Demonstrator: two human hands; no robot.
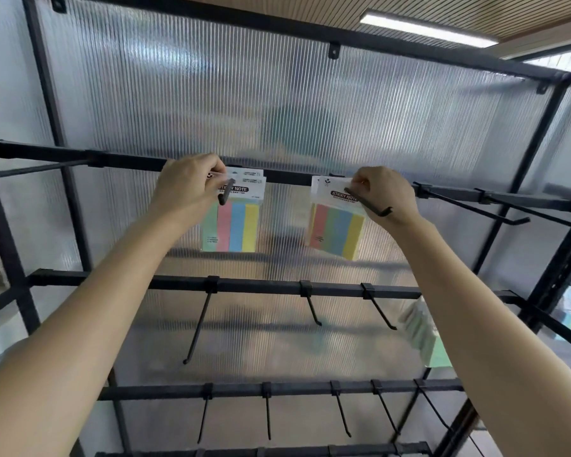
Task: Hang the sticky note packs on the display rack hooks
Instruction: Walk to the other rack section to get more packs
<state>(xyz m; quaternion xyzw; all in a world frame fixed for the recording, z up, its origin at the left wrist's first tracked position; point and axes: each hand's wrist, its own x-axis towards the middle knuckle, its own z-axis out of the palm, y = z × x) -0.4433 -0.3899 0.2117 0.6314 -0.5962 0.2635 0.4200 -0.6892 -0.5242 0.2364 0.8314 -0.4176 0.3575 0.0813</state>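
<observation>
- Left hand [188, 186], centre-left of the frame: fingers curled, pinching the header card of the left pack [234, 225] at the left hook [225, 194].
- Right hand [384, 194], centre-right: pinching the header of the right pack [337, 230], with the right hook [374, 209] running out past the wrist.
- Both packs sit just under the upper rack bar [129, 161]. They look threaded onto their hooks, but I cannot confirm it because the fingers cover the holes.
- At least one more header shows behind the left pack.
- Risk: the right pack hangs tilted. If I let go before its hole is fully over the rod, I judge it could slide off the tip and drop.
- Risk: pulling sideways on a thin header could tear the hole.
- Readable: "STICKY NOTE" in white on a dark oval, on both headers. The smaller print is too fine to read.
- A blurred pack [422, 334] hangs at lower right.
</observation>
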